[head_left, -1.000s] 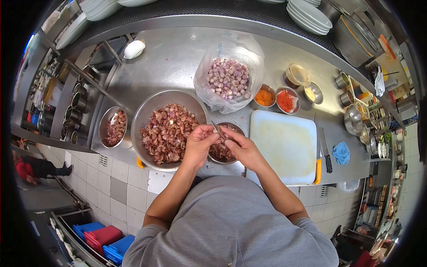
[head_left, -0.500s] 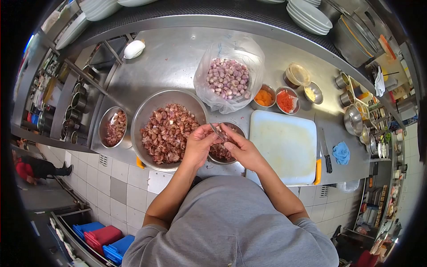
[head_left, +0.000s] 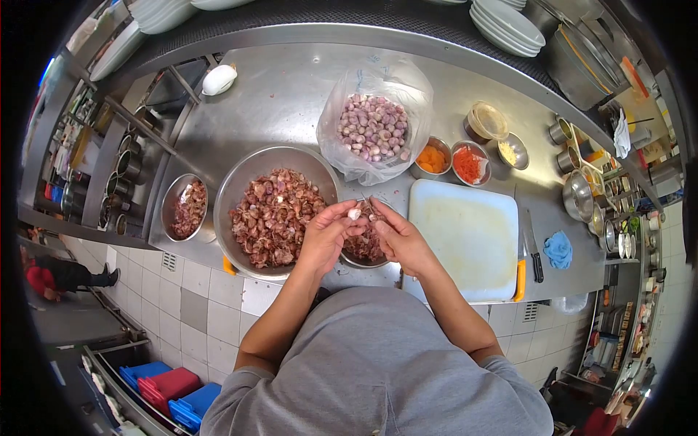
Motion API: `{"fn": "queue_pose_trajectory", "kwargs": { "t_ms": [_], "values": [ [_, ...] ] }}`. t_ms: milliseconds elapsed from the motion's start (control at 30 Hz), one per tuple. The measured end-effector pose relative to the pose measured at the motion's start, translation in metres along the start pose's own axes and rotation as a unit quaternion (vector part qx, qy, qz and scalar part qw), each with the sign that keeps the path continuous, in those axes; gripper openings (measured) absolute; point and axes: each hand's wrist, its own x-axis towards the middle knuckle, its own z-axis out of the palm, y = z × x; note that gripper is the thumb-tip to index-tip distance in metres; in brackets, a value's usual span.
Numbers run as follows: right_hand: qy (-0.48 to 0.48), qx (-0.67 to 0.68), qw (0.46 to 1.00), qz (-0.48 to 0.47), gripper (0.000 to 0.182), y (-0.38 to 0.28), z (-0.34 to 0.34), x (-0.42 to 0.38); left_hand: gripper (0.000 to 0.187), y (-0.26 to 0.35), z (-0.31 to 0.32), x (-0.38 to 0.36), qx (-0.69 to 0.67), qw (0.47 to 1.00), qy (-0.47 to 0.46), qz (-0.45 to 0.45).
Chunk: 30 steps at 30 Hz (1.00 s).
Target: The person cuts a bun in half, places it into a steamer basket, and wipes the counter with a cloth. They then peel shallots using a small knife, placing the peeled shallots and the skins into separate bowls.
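My left hand (head_left: 327,231) is closed in a pinch on a small shallot (head_left: 354,214), whose pale end shows between thumb and forefinger. Close beside it, my right hand (head_left: 401,243) has its fingers pressed together over something thin and dark that I cannot make out. Both hands are above a small steel bowl (head_left: 393,256) of reddish-brown skins, partly hidden by the fingers. Left of them stands a large steel bowl (head_left: 240,171) heaped with brown-skinned shallots (head_left: 276,218). Beyond my hands, a clear plastic bag (head_left: 418,87) holds many peeled, pinkish shallots (head_left: 372,128).
On the right lie a white cutting board (head_left: 465,240), a knife (head_left: 533,247) and a blue cloth (head_left: 558,251). Bowls of orange pieces (head_left: 432,159), shredded carrot (head_left: 470,165) and yellow bits (head_left: 512,152) stand behind. A smaller bowl (head_left: 185,207) is far left. Someone's legs (head_left: 76,276) show at left.
My hands have drawn slightly apart and the pale shallot end now shows in my left fingers. My right hand has turned and shifted a little right.
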Motion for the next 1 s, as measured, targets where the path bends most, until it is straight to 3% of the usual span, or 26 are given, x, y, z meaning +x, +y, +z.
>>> {"fn": "queue_pose_trajectory", "kwargs": {
  "t_ms": [367,467,567,633,667,733,767,833,967,1000],
  "values": [
    [-0.064,-0.127,0.985,-0.1,0.06,0.001,0.006,-0.003,0.02,0.0,0.003,0.0,-0.002,1.0,-0.008,0.0],
    [-0.063,-0.162,0.974,-0.146,0.055,0.005,0.004,0.0,0.016,-0.003,0.002,-0.001,-0.019,1.0,-0.013,0.009],
    [-0.039,-0.165,0.977,-0.129,0.049,0.006,0.003,0.001,0.015,-0.009,-0.006,0.001,-0.037,0.999,-0.025,0.01],
    [0.005,-0.27,0.928,-0.257,0.045,0.009,0.002,0.005,0.017,-0.009,-0.007,0.001,-0.003,1.0,-0.012,0.006],
    [0.005,-0.27,0.928,-0.257,0.045,0.009,0.001,0.004,0.017,-0.008,-0.007,0.001,-0.003,1.0,-0.011,0.006],
    [-0.02,-0.079,0.996,-0.019,0.046,0.002,0.001,-0.002,0.018,-0.003,-0.003,0.0,0.04,0.999,-0.004,0.014],
    [-0.02,-0.079,0.996,-0.019,0.046,0.001,0.001,-0.002,0.018,-0.001,-0.001,-0.001,0.04,0.999,-0.004,0.014],
    [-0.023,0.085,0.996,0.031,0.049,-0.001,0.001,-0.002,0.021,0.002,0.002,-0.002,0.046,0.998,-0.008,0.033],
    [-0.029,-0.011,0.999,0.017,0.051,-0.003,0.0,-0.005,0.026,0.002,-0.004,-0.001,0.069,0.996,-0.015,0.047],
    [-0.05,-0.064,0.996,-0.039,0.052,-0.002,0.003,-0.005,0.029,0.001,-0.006,0.0,0.075,0.995,-0.024,0.057]
  ]
}}
